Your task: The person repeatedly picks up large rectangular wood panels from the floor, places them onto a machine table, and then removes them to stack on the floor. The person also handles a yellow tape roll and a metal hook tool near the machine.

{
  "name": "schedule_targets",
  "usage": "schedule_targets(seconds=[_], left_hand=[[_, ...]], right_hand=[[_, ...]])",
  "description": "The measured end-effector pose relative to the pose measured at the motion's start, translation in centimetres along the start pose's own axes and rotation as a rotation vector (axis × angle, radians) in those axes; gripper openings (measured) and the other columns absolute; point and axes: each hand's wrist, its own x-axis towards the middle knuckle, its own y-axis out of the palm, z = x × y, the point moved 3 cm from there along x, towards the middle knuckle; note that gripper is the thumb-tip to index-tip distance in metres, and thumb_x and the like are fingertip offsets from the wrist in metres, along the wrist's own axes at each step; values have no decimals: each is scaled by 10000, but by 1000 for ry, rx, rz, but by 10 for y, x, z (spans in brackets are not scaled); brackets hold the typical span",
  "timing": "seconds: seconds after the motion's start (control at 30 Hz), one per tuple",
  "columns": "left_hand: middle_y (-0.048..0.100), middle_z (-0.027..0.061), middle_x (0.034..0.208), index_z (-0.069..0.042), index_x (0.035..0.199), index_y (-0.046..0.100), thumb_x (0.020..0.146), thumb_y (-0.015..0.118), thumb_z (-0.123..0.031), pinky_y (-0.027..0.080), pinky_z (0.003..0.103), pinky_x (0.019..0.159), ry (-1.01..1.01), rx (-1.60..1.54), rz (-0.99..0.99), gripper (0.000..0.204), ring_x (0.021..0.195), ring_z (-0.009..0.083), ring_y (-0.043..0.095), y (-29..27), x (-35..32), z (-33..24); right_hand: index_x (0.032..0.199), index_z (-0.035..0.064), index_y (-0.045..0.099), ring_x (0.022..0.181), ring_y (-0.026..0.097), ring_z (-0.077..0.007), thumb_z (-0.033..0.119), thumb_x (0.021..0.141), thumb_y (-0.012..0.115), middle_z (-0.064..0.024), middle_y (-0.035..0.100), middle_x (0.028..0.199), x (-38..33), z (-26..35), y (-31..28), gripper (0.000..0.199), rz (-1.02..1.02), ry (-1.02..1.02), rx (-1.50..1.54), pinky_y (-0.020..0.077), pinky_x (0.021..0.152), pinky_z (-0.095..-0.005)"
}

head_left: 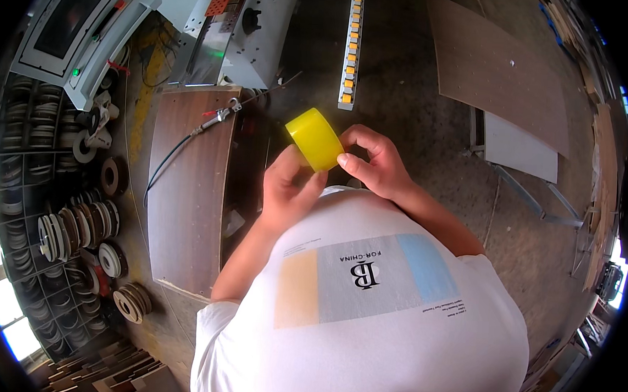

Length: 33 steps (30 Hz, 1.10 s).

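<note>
A wide roll of yellow tape (315, 141) is held up in front of my chest, tilted, between both hands. My left hand (291, 183) grips its lower left edge, the thumb below and the other fingers partly hidden behind the roll. On the other side, my right hand (377, 160) pinches the roll's right edge between thumb and bent forefinger. Whether a loose end of tape is lifted there is too small to make out.
To the left stands a wood-grain table (190, 189) with an air blow gun (219, 118) and hose on it. Beyond are a machine (255, 37), its control panel (70, 31) and a roller rail (351, 49). Edge-banding rolls (78, 230) fill a left rack; a brown board (501, 71) lies right.
</note>
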Motion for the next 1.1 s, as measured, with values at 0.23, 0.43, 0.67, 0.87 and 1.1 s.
schedule_targets(seconds=[0.23, 0.43, 0.67, 0.87, 1.1], left_hand=[[654, 93, 955, -13, 991, 682, 797, 720, 49, 500, 267, 653, 139, 290, 77, 207, 765, 176, 633, 2, 4, -6], [680, 76, 950, -29, 1105, 669, 836, 702, 16, 518, 295, 676, -80, 0, -19, 275, 761, 185, 659, 5, 1, -2], [689, 66, 996, 8, 1170, 635, 952, 590, -81, 466, 220, 609, -419, -583, -134, 241, 668, 88, 569, 1, -6, 23], [661, 50, 946, -13, 1083, 675, 904, 633, -32, 450, 220, 631, -227, -227, -115, 184, 683, 93, 560, 2, -3, 14], [646, 86, 897, -52, 1012, 716, 809, 695, -14, 506, 305, 727, -32, 238, -14, 207, 841, 207, 656, 7, 7, -3]], right_hand=[[1047, 11, 688, 978, 643, -115, 163, 957, 638, -38, 706, 1045, -2, -2, 4, 184, 23, 274, 423, 507, 914, -311], [1011, 22, 683, 912, 645, -136, 132, 914, 680, -44, 687, 954, 3, 1, 3, 147, -18, 68, 159, 513, 877, -311], [924, 23, 675, 841, 642, -239, 117, 807, 738, -91, 667, 893, 7, 5, 6, 163, -45, -188, -319, 531, 782, -345], [964, 27, 679, 888, 650, -162, 119, 869, 704, -57, 691, 933, 3, -12, 6, 134, 4, -46, -52, 525, 823, -311], [1054, 17, 663, 926, 614, -72, 120, 959, 640, -18, 684, 1001, 2, -12, 5, 142, -5, 275, 411, 516, 857, -277]])
